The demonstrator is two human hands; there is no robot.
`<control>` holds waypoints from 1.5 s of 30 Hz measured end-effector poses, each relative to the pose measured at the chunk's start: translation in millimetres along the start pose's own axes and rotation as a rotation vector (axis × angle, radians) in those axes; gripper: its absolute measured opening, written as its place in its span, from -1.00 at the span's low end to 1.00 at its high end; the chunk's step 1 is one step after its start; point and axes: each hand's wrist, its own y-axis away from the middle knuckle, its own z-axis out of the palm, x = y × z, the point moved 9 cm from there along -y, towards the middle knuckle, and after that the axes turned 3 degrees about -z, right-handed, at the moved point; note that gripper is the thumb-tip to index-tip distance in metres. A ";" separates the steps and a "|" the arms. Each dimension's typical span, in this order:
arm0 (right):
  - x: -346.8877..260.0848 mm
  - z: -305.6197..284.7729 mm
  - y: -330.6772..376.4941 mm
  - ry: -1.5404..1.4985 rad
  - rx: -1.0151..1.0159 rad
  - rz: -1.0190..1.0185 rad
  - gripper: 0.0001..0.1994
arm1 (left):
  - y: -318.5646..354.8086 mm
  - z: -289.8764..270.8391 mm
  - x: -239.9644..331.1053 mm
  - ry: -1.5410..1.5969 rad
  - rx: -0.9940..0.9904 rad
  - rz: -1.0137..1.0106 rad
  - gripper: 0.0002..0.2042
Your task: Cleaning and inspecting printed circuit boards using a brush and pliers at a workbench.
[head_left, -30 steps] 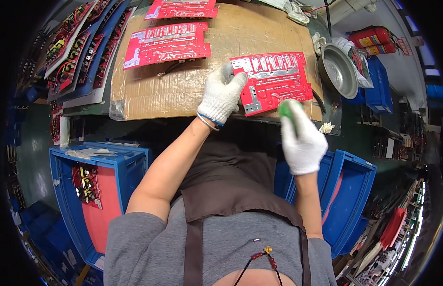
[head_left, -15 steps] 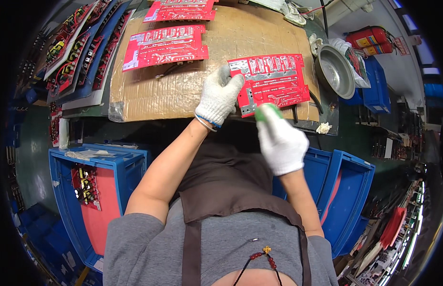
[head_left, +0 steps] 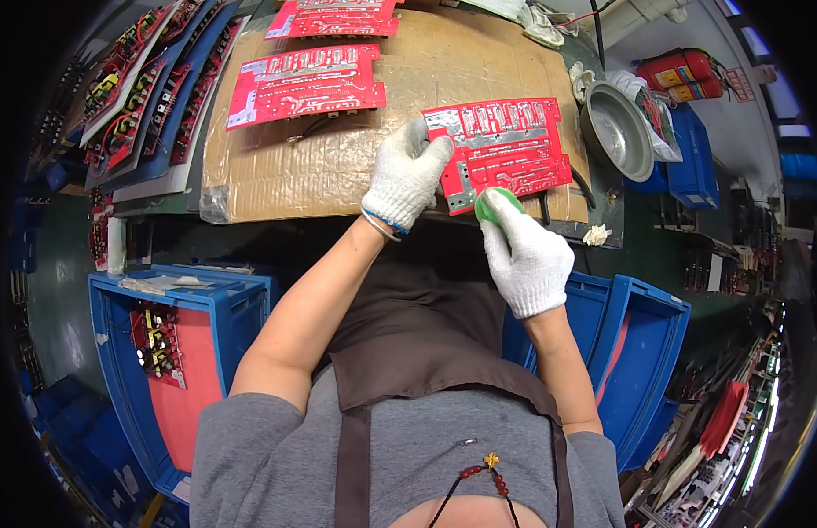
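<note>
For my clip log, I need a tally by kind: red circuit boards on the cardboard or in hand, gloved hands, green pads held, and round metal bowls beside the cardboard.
Red circuit boards: 3, the top one cut off by the picture edge
Gloved hands: 2
Green pad: 1
Metal bowl: 1
Total: 7

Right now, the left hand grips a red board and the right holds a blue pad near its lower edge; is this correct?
No: in the head view, the pad is green. The left hand grips the red board, and the right hand holds the pad near its lower edge.
</note>
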 end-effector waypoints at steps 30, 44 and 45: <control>31.2 4.5 4.1 -0.347 0.197 0.208 -0.69 | -6.1 2.3 0.1 -0.029 -0.018 0.094 -0.72; 313.2 -75.7 -83.9 -0.053 0.182 0.556 -0.52 | -3.0 -0.2 -1.8 -0.085 0.020 0.037 -0.68; 333.8 -62.9 -94.5 -0.051 0.130 0.574 -0.54 | -2.0 0.0 -1.3 -0.075 0.008 0.031 -0.68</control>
